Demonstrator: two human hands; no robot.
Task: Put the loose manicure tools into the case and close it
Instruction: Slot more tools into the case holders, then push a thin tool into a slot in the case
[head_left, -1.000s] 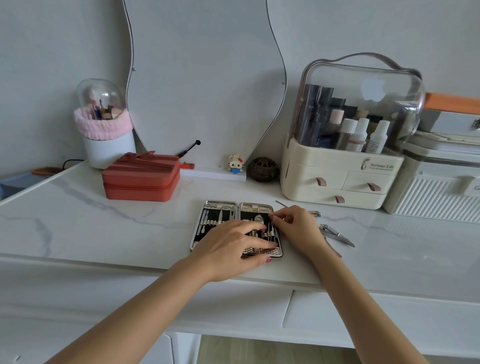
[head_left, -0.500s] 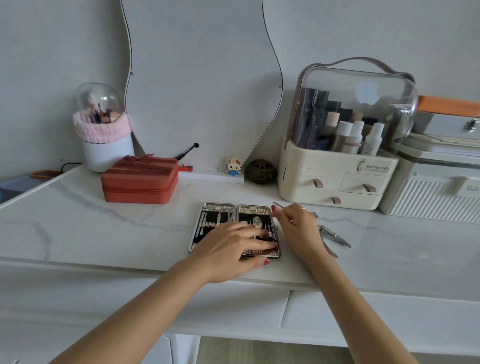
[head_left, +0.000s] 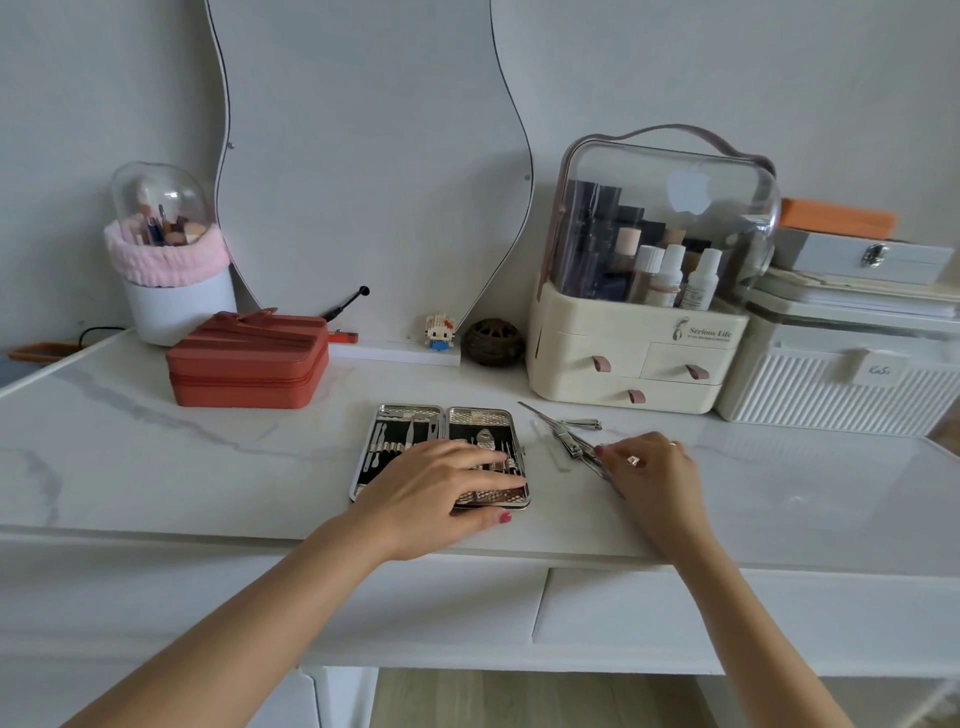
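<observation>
We note the right hand (head_left: 647, 470) pinching a loose clipper (head_left: 576, 448) just right of the open case (head_left: 441, 452); the left hand (head_left: 441, 488) presses flat on the case. Several tools (head_left: 563, 423) remain outside; most slots appear filled, the lid unclosed.

White marble table (head_left: 156, 457): open case (head_left: 410, 421), loose tools (head_left: 566, 428), red box (head_left: 249, 364), cream organiser (head_left: 623, 358)
</observation>
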